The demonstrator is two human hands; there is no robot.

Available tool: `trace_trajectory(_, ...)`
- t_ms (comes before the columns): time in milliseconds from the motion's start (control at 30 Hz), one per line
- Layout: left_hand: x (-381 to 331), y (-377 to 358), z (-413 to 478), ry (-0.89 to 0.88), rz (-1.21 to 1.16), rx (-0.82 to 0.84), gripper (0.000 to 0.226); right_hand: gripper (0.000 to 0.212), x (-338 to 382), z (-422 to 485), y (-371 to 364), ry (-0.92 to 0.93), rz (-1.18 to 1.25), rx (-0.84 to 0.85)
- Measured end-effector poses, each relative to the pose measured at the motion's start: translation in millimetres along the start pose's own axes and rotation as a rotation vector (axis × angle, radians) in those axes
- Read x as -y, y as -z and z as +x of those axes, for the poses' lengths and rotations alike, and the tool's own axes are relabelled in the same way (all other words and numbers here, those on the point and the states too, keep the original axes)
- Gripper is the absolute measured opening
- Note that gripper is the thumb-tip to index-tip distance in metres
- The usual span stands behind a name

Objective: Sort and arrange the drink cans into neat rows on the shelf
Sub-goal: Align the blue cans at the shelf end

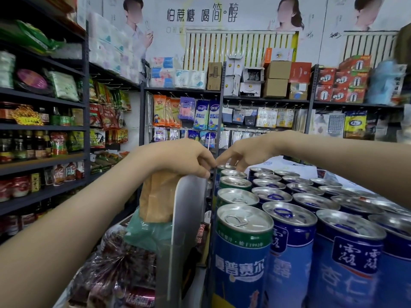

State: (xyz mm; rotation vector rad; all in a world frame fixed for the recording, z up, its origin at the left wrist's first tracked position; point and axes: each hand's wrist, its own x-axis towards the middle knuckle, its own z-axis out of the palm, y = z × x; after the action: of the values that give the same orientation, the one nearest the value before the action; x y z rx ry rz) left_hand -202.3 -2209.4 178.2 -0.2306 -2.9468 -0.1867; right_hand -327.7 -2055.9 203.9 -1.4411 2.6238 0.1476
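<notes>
Nearest, the green-rimmed cans (243,221) stand upright in one file running away along the shelf's left edge. At its far end, the right hand (246,153) rests fingertips on the last can (225,167); the left hand (189,157), fingers pinched together, touches beside it.

Head view — close above the cans (289,210), facing forward toward the store shelves (42,127).

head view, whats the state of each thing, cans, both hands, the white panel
green-rimmed cans: upright, sealed, one row along the shelf's left edge
blue-rimmed cans: upright, sealed, in rows beside them
left hand: fingertips pinched at the white panel's top
right hand: fingers on the farthest green-rimmed can
white panel: upright beside the cans
</notes>
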Motion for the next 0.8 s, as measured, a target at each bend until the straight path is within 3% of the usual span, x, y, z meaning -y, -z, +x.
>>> trace_trajectory(133,-12.3,1.8,-5.5,-0.009,0.026,-0.108,0.034,0.067,1.4,-11.6,6.3,-0.039,0.018,0.036)
trace_trajectory(300,-52.5,13.3,-40.7,-0.153,-0.171,-0.316,0.022,0.044,14.2,-76.9,21.0,-0.057,-0.004,-0.162)
trace_trajectory(367,-75.1,16.6,-59.5,-0.229,-0.201,-0.295,0.022,0.033,28.0,-114.8,20.0,-0.068,0.048,-0.151)
trace_trajectory(467,-102.6,13.0,-75.8,-0.225,-0.036,-0.156,0.039,0.022,48.3,-165.4,4.5,-0.097,0.079,-0.135)
trace_trajectory(667,-131.4,0.0,-78.6,-0.209,0.188,-0.067,0.053,0.058,69.3,-221.7,-43.0,-0.226,0.035,-0.258)
trace_trajectory(800,-136.9,-3.9,-80.3,-0.195,0.297,-0.098,0.059,0.062,65.7,-241.6,-65.0,-0.253,0.076,-0.326)
